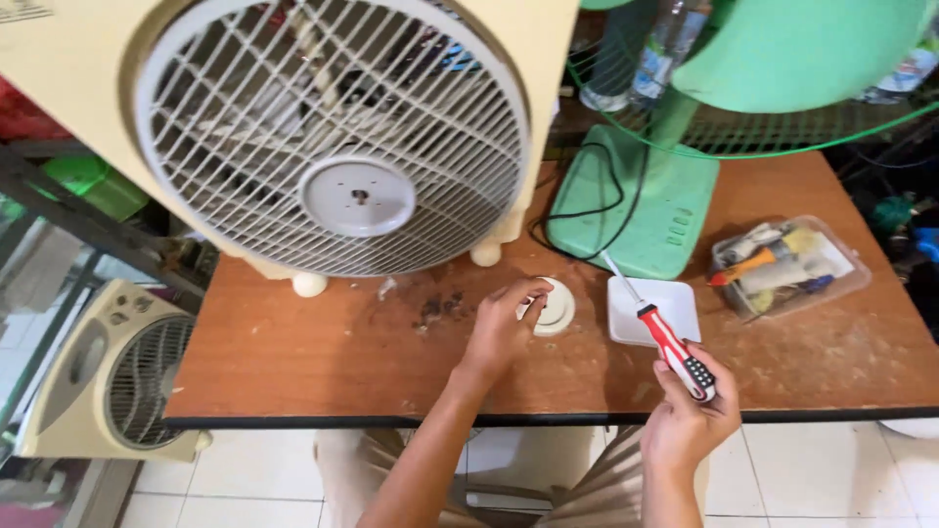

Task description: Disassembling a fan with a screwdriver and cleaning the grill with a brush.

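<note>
A cream box fan (333,127) with a white grille stands on the brown table (293,362). My left hand (501,328) rests on the table with its fingertips closed on a round white cap (554,309) lying below the fan. My right hand (690,411) is near the table's front edge and grips a screwdriver (667,337) by its red and black handle. The metal shaft points up and left over a small white square tray (653,311).
A green pedestal fan's base (641,205) with a black cord stands behind the tray. A clear plastic box of tools (787,266) sits at the right. Dark debris (440,308) lies left of the cap. Another cream fan (112,376) stands on the floor at left.
</note>
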